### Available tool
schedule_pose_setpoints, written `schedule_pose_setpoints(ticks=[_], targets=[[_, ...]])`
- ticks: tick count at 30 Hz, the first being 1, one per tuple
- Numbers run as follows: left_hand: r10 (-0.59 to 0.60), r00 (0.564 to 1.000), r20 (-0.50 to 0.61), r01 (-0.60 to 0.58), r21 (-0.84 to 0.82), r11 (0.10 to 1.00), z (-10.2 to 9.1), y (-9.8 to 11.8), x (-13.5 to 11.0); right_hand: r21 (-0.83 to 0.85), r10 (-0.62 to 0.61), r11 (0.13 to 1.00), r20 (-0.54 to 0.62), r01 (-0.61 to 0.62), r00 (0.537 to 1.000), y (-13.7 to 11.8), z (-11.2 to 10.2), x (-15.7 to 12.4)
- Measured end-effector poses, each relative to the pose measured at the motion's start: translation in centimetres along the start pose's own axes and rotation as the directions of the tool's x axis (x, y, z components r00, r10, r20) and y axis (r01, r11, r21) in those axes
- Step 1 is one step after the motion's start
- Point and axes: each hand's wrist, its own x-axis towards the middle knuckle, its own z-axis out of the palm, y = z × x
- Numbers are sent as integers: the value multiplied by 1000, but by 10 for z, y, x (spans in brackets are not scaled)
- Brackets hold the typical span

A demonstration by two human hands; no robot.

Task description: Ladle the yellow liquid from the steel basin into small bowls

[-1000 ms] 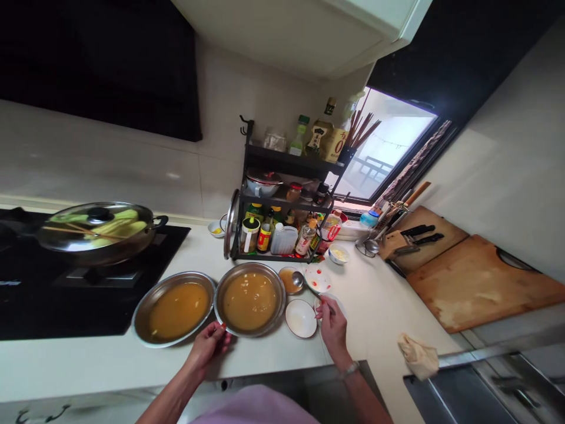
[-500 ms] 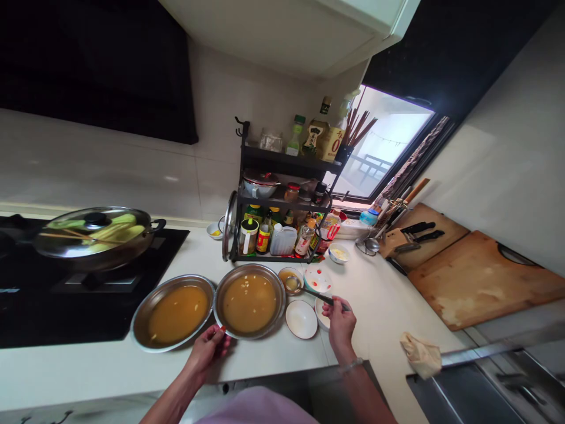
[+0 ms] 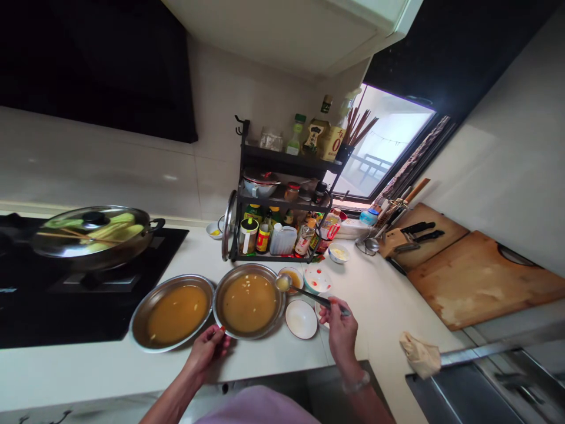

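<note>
My right hand (image 3: 342,331) grips the dark handle of a ladle (image 3: 283,283), whose bowl holds some liquid. The ladle's bowl is between a small bowl of brown broth (image 3: 295,277) and a round metal dish (image 3: 219,306) of brownish broth with pale bits floating in it. My left hand (image 3: 208,348) pinches the near left rim of that metal dish. Touching it on the left is a second metal dish (image 3: 140,330) with similar broth. A white bowl (image 3: 301,320) stands between the metal dish and my right hand, which partly covers another white bowl (image 3: 322,311).
A lidded pan (image 3: 99,259) with green vegetables and chopsticks sits on the black hob (image 3: 62,324). Behind the dishes stands a black seasoning rack (image 3: 286,203) full of bottles. A flower-patterned bowl (image 3: 318,279), a knife block (image 3: 394,242), cutting boards (image 3: 485,282) and a cloth (image 3: 419,354) are to the right.
The ladle has lifted from the small broth bowl and moved left, toward the metal dish's right rim. My left hand stays on the metal dish.
</note>
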Motion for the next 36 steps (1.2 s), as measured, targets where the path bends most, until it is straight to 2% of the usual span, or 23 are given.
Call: schedule_pose_setpoints(ticks=[3,5,9,11,13,19,23,26,31,36], targets=[[-1,1000,8,1,2,1000,-1,-2,2,-41,-84,995,116,90,990,1,7,-15],[-3,1000,11,2,2,1000,-2,-2,2,-55,-181,979,206,196,962,1,9,-24],[-1,1000,25,1,-4,1000,-2,-1,1,-49,-381,902,378,430,843,-2,7,-31],[-3,1000,27,3,-10,1000,-2,-1,0,-55,-434,866,408,496,803,-1,3,-26],[-4,1000,23,4,-15,1000,-2,-1,0,-102,-445,851,385,516,809,4,0,-16],[2,999,38,-2,-3,1000,-3,-3,4,-253,-353,877,238,409,905,35,-4,17],[7,999,38,-7,10,1000,-5,-5,6,-229,-232,936,170,267,958,50,0,21],[4,999,38,-5,15,1000,-6,-6,7,-149,-97,983,43,103,994,54,2,21],[13,998,59,-13,4,1000,-8,-8,10,22,80,997,-150,-77,985,49,-2,32],[1,999,50,-1,-3,1000,-10,-10,12,116,124,988,-191,-103,974,40,-7,38]])
